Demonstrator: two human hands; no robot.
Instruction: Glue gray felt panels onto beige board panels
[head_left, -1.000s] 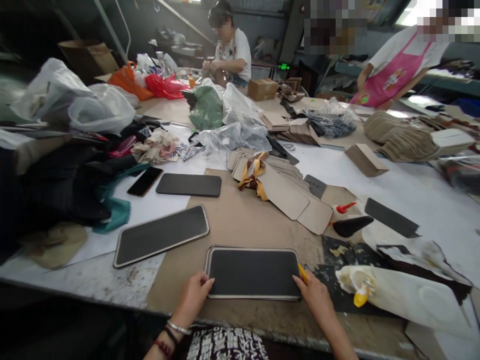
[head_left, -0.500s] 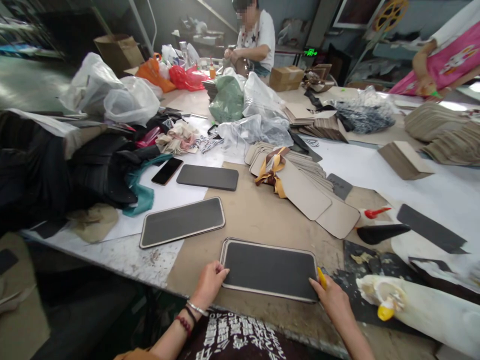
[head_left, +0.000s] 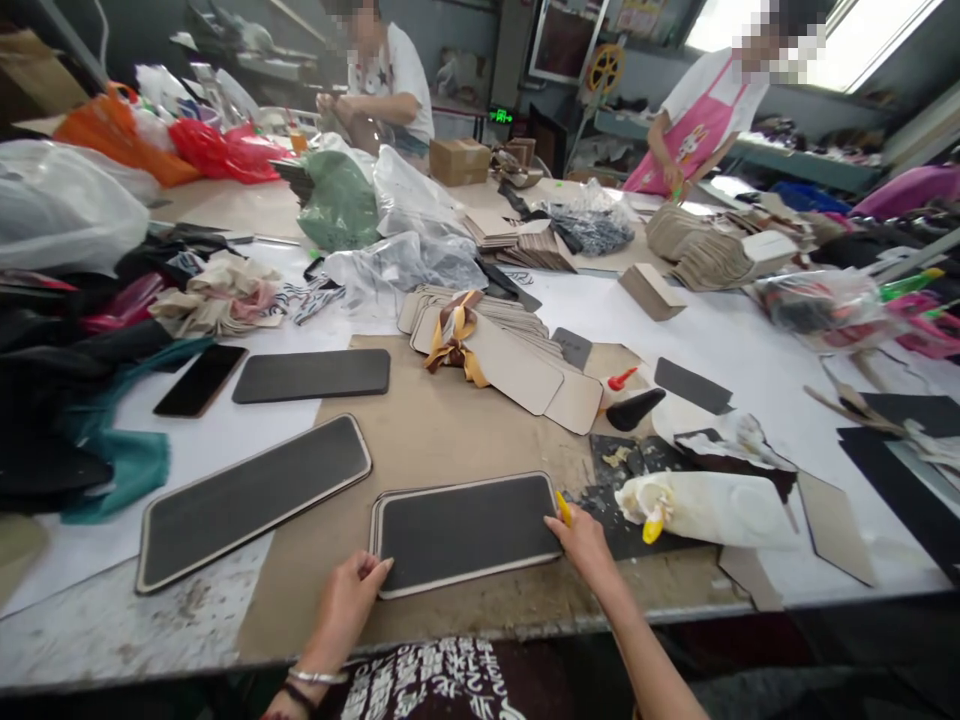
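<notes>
A dark grey rounded panel with a pale border (head_left: 469, 535) lies at the table's front edge, on top of other matching pieces. At its near left corner, my left hand (head_left: 352, 600) is closed, thumb and finger pinching the edge. My right hand (head_left: 583, 545) is closed at the right end, fingertips touching the panel. A slim yellow tool (head_left: 563, 508) sticks up from that hand; its kind is hidden by the fingers. Left of the panel lies a similar bordered panel (head_left: 255, 505). Behind that is a plain dark grey panel (head_left: 311, 376).
A white glue bottle with a yellow tip (head_left: 712, 508) lies to the right. Fanned beige boards (head_left: 521, 365) carry a brown and yellow ribbon (head_left: 454, 340). A phone (head_left: 201, 381) rests at left. Plastic bags (head_left: 409, 255) and two people (head_left: 394, 85) are beyond.
The view has swung to the right, so the table's things appear further left and more of the right side shows. Both hands stay at the panel's two ends.
</notes>
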